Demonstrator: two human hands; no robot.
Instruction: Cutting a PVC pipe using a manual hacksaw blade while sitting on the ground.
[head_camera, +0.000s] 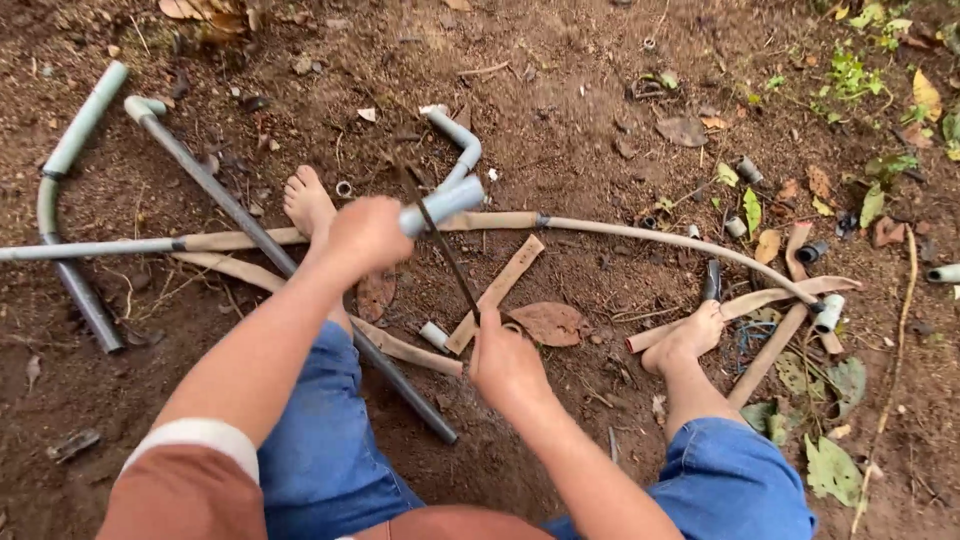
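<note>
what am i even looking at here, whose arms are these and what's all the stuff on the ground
This is one picture from a camera worn on a person's head, looking down, so the arms and bare feet are that person's own. They sit on bare brown soil in blue shorts. The left hand grips a short grey pipe piece. The right hand holds the end of a thin dark blade that crosses the pipe; it looks like a saw blade. Around them lie a long dark pipe, a bent grey pipe, an elbow-shaped pipe, a long muddy hose, small cut pipe rings, dry leaves and a few green weeds.
</note>
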